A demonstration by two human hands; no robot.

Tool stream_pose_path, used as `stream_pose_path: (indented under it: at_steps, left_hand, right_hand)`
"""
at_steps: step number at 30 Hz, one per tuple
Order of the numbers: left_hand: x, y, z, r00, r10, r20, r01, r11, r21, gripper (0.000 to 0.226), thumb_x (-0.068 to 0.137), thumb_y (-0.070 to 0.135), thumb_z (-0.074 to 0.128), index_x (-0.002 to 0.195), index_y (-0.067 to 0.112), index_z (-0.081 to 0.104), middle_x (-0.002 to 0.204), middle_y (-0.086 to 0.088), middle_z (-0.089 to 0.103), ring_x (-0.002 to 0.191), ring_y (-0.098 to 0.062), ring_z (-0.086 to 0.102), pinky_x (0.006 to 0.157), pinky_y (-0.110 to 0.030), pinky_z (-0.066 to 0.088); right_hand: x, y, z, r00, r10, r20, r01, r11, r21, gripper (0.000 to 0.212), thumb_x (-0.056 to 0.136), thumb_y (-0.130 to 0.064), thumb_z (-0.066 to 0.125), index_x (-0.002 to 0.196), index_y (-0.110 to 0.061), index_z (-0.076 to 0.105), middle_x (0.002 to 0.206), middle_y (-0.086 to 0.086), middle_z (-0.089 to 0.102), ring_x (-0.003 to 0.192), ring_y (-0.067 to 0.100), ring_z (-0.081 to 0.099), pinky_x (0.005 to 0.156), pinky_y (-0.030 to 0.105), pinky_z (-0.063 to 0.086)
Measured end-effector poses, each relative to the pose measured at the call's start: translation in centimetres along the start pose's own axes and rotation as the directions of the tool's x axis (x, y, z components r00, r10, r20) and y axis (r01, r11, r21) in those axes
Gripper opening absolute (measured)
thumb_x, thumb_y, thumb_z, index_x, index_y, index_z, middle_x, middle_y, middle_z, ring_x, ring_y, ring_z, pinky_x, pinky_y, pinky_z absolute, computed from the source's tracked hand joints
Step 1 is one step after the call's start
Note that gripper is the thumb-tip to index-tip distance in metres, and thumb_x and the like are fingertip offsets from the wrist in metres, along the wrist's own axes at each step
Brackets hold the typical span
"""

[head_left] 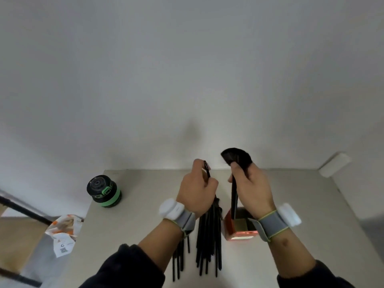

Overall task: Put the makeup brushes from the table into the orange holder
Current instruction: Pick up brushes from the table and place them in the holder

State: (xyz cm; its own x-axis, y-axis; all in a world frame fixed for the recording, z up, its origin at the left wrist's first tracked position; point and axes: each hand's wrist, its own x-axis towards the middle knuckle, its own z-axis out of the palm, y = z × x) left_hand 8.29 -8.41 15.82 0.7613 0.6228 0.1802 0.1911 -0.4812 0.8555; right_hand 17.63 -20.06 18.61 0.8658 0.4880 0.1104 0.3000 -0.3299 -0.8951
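My left hand point(196, 190) is closed around a bundle of black makeup brushes point(208, 238), whose long handles hang down toward me over the table. My right hand point(252, 183) grips one large black brush point(235, 156) just under its fluffy head. That brush stands upright with its handle reaching down into the orange holder point(241, 234), a square box with a yellowish inside, which sits on the table under my right wrist. Both wrists wear grey bands with white units.
A black and green round container point(104, 191) stands at the table's point(145, 215) far left. A white and orange bag point(63, 231) hangs off the left edge. A white block point(334, 164) sits at the far right corner against the wall.
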Motion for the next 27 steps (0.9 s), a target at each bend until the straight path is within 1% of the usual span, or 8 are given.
stream_pose_path:
  at_steps: [2, 5, 7, 11, 16, 21, 24, 27]
  left_hand:
    - [-0.4, 1.4, 0.7, 0.999, 0.034, 0.002, -0.034, 0.994, -0.104, 0.013, 0.088, 0.023, 0.046, 0.095, 0.032, 0.039, 0.061, -0.004, 0.062, 0.053, -0.015, 0.06, 0.054, -0.039, 0.053]
    - [-0.9, 2.2, 2.2, 0.995, 0.094, 0.037, -0.087, 0.983, -0.16, 0.004, 0.093, 0.035, 0.04, 0.095, 0.037, 0.038, 0.071, 0.003, 0.066, 0.059, -0.01, 0.066, 0.057, -0.04, 0.057]
    - [-1.1, 2.1, 3.3, 0.992, 0.097, 0.076, -0.085, 0.986, -0.146, 0.004, 0.093, 0.04, 0.038, 0.095, 0.036, 0.038, 0.075, 0.003, 0.067, 0.062, -0.008, 0.067, 0.059, -0.04, 0.058]
    - [-1.9, 1.2, 5.8, 0.982, 0.035, 0.187, -0.031, 0.999, -0.029, 0.01, 0.093, 0.04, 0.041, 0.095, 0.031, 0.04, 0.077, 0.0, 0.068, 0.065, -0.012, 0.067, 0.063, -0.044, 0.057]
    - [-2.3, -0.2, 7.8, 0.967, -0.066, 0.247, 0.039, 0.993, 0.114, 0.011, 0.092, 0.034, 0.053, 0.093, 0.025, 0.048, 0.084, 0.008, 0.066, 0.071, -0.01, 0.065, 0.07, -0.036, 0.057]
    - [-2.1, -2.2, 8.7, 0.96, -0.075, 0.27, -0.014, 0.949, 0.314, 0.015, 0.083, 0.034, 0.065, 0.081, 0.026, 0.052, 0.085, 0.01, 0.049, 0.075, -0.011, 0.047, 0.068, -0.024, 0.037]
    - [-2.3, -3.1, 9.3, 0.954, -0.129, 0.27, 0.028, 0.937, 0.348, 0.017, 0.08, 0.037, 0.068, 0.079, 0.029, 0.053, 0.085, 0.01, 0.046, 0.076, -0.011, 0.047, 0.066, -0.022, 0.034]
    - [-2.6, -3.9, 9.8, 0.94, -0.172, 0.293, 0.042, 0.914, 0.403, 0.021, 0.078, 0.042, 0.066, 0.075, 0.031, 0.049, 0.086, 0.011, 0.044, 0.074, -0.011, 0.047, 0.065, -0.023, 0.034]
  right_hand:
    - [0.0, 0.5, -1.9, 0.999, -0.019, -0.03, 0.019, 1.0, 0.001, 0.023, 0.09, -0.055, 0.045, 0.087, -0.04, 0.062, 0.07, -0.015, 0.067, 0.062, 0.0, 0.06, 0.056, 0.021, 0.04]
    - [0.1, 1.8, -4.2, 0.999, -0.027, -0.037, 0.028, 1.0, 0.008, 0.029, 0.087, -0.06, 0.044, 0.095, -0.04, 0.062, 0.075, -0.016, 0.069, 0.062, 0.003, 0.061, 0.06, 0.028, 0.046]
    - [0.1, 2.8, -5.3, 1.0, -0.007, 0.008, 0.007, 1.0, 0.002, 0.025, 0.089, -0.056, 0.046, 0.096, -0.037, 0.062, 0.078, -0.017, 0.07, 0.056, 0.006, 0.062, 0.058, 0.033, 0.05]
    - [0.1, 5.1, -6.3, 0.981, 0.016, 0.194, -0.015, 1.0, -0.004, 0.016, 0.098, -0.033, 0.049, 0.108, -0.038, 0.061, 0.088, -0.015, 0.071, 0.057, 0.011, 0.066, 0.056, 0.028, 0.054]
    - [-0.1, 7.6, -6.2, 0.931, 0.124, 0.343, -0.09, 0.99, -0.112, 0.019, 0.098, -0.022, 0.053, 0.112, -0.029, 0.063, 0.079, 0.002, 0.074, 0.064, 0.016, 0.071, 0.072, 0.043, 0.061]
    - [-0.5, 9.1, -6.1, 0.902, 0.153, 0.404, -0.054, 0.968, -0.244, 0.015, 0.095, -0.019, 0.056, 0.088, -0.032, 0.06, 0.068, 0.001, 0.07, 0.057, 0.007, 0.068, 0.067, 0.034, 0.059]
    - [-0.5, 9.5, -5.8, 0.889, 0.155, 0.43, -0.026, 0.957, -0.289, 0.009, 0.096, -0.019, 0.054, 0.099, -0.028, 0.053, 0.073, 0.004, 0.069, 0.063, 0.015, 0.068, 0.065, 0.034, 0.058]
    - [-0.4, 9.9, -5.5, 0.876, 0.141, 0.462, 0.053, 0.923, -0.382, 0.007, 0.093, -0.021, 0.057, 0.098, -0.023, 0.052, 0.083, 0.004, 0.066, 0.075, 0.023, 0.064, 0.07, 0.037, 0.054]
